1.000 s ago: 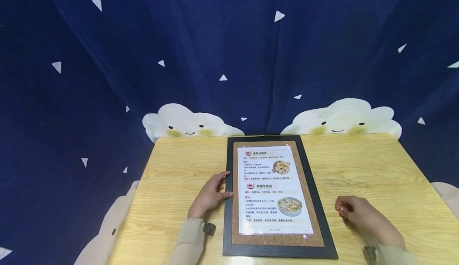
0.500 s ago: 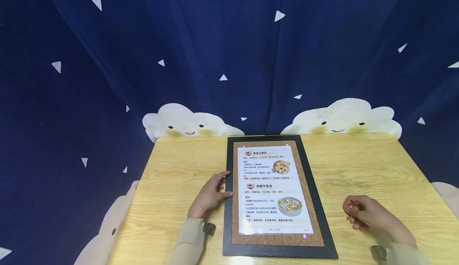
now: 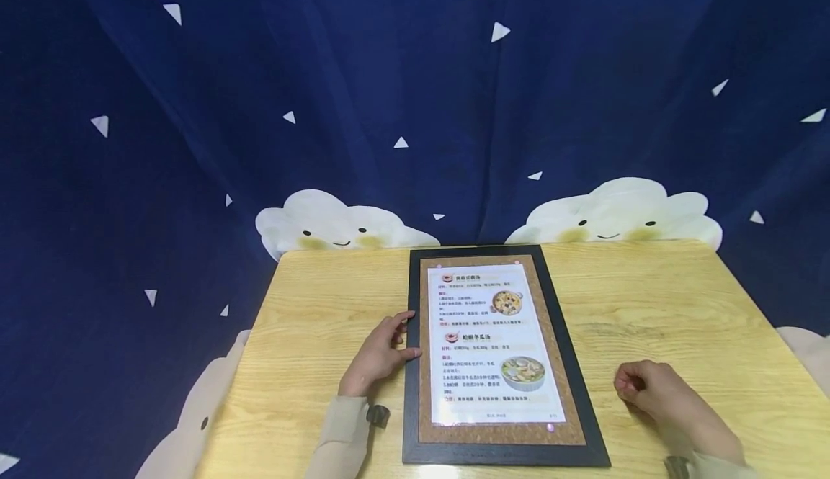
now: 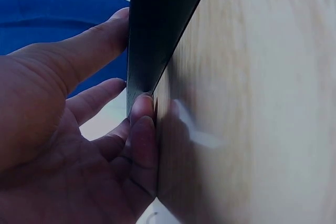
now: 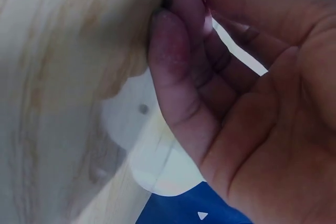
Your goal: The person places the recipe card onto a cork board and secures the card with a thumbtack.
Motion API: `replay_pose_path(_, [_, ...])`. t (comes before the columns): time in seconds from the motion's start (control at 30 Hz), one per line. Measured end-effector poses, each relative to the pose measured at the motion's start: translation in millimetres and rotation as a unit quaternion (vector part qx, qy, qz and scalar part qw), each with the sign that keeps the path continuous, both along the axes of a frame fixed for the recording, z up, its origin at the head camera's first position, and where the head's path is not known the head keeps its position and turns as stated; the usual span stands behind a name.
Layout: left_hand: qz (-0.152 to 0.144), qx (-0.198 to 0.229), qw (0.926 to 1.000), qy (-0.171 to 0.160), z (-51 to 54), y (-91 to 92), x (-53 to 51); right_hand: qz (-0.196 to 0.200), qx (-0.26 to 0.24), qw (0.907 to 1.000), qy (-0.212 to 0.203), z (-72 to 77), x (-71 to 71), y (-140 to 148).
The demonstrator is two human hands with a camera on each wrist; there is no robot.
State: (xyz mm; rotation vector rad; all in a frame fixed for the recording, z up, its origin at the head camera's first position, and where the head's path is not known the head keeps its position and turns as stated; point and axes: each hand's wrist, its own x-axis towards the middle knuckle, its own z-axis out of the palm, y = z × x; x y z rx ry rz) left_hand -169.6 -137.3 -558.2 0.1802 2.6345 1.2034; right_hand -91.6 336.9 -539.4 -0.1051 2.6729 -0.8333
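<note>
A cork board (image 3: 506, 433) in a black frame (image 3: 506, 454) lies on the table, bearing a white printed recipe sheet (image 3: 483, 385) with food pictures. Pink pushpins show at its top left (image 3: 439, 266), top right (image 3: 516, 263) and bottom right (image 3: 550, 427). My left hand (image 3: 381, 355) touches the frame's left side with thumb and fingertips; in the left wrist view they rest along the black edge (image 4: 157, 30). Right of the board, my right hand (image 3: 655, 392) has curled fingers near the table. Between its fingertips a small pink pushpin (image 5: 208, 24) peeks out, mostly hidden.
The wooden table (image 3: 648, 299) extends on both sides of the board. Behind it hangs a dark blue curtain (image 3: 363, 68) with white triangles and smiling clouds (image 3: 622, 212). Dark bands sit at both sleeve cuffs.
My right hand has shifted slightly right and then back left, its fingers moving around the small pink thing. The left hand keeps its place on the frame. The head view has shifted slightly.
</note>
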Motion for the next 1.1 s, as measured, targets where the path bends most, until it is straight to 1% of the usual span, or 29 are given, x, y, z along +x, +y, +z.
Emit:
replay_pose_path(0.1, [-0.001, 0.002, 1.0, 0.0, -0.3, -0.3, 0.1, -0.01, 0.019, 0.9998, 0.003, -1.7, -0.3, -1.3])
replay_pose_path(0.27, [-0.002, 0.003, 1.0, 0.0, -0.8, -0.3, -0.3, -0.011, 0.042, 0.9989, 0.016, -4.4, 0.0, -0.5])
replay_pose_path(0.37, [-0.003, 0.003, 1.0, 0.001, -1.1, -0.1, -0.4, -0.007, 0.039, 0.999, 0.02, -4.2, 0.4, 1.5])
replay_pose_path(0.53, [-0.002, 0.004, 1.0, 0.001, -1.3, 0.1, -0.3, -0.015, 0.037, 0.9991, 0.01, -3.6, -1.2, 3.1])
replay_pose_path(0.67, [0.0, 0.005, 1.0, 0.002, -1.3, 0.3, 0.2, -0.015, 0.05, 0.9982, 0.029, -4.5, -1.5, 3.4])
replay_pose_path(0.8, [0.003, 0.005, 1.0, -0.001, -1.2, 0.2, 0.9, -0.019, 0.051, 0.997, 0.055, -5.1, -0.5, 1.9])
replay_pose_path(0.93, [0.003, 0.006, 1.0, -0.003, 0.4, -0.3, 1.0, -0.016, 0.052, 0.9965, 0.064, -3.9, -2.1, -1.9])
replay_pose_path(1.1, [0.001, 0.002, 1.0, -0.003, 1.2, -0.2, 1.8, 0.003, 0.044, 0.9965, 0.071, -4.7, -2.8, -4.8])
